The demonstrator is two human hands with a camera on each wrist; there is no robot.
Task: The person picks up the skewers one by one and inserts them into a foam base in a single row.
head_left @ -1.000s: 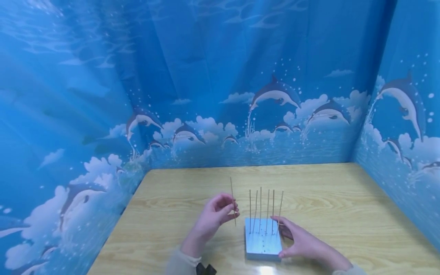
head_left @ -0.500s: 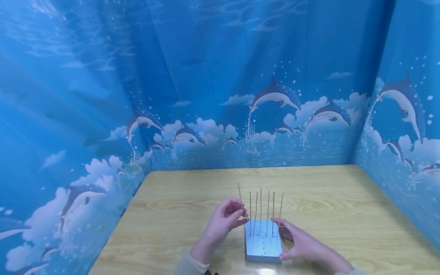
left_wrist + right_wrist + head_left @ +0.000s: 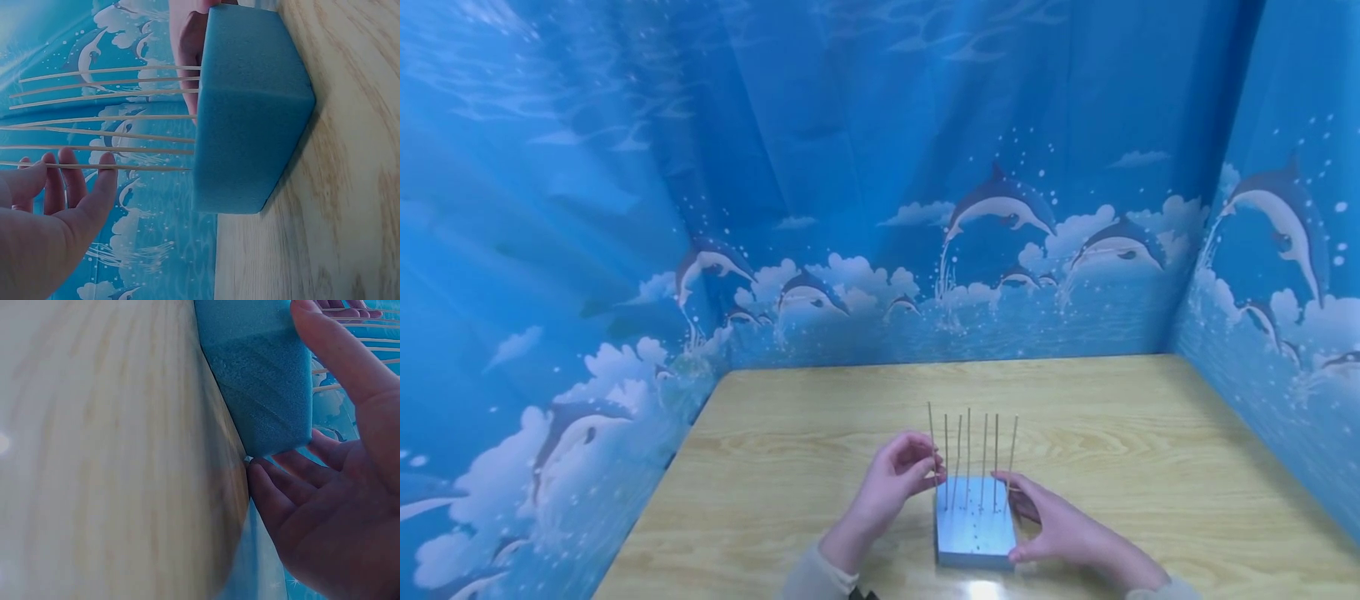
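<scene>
A blue foam block [image 3: 976, 537] rests on the table, its top dotted with small holes. Several thin wooden skewers [image 3: 968, 450] stand in a row toward its far edge, some slightly tilted. My left hand [image 3: 891, 483] pinches another skewer [image 3: 150, 168] between thumb and fingers, nearly upright. Its lower tip meets the top face near the far left corner; how deep it sits, I cannot tell. On the block's right side, my right hand [image 3: 1052, 525] grips the foam [image 3: 262, 381], thumb near the front and fingers toward the back corner.
The wood-grain table [image 3: 775, 467] extends around the block on all sides. Blue curtains [image 3: 865, 167] printed with dolphins and clouds hang behind the table and along both sides. A bright reflection lies on the tabletop in front of the block.
My left hand has carried its skewer rightward from beside the block to the top's far left corner. The right hand and the block have stayed in place.
</scene>
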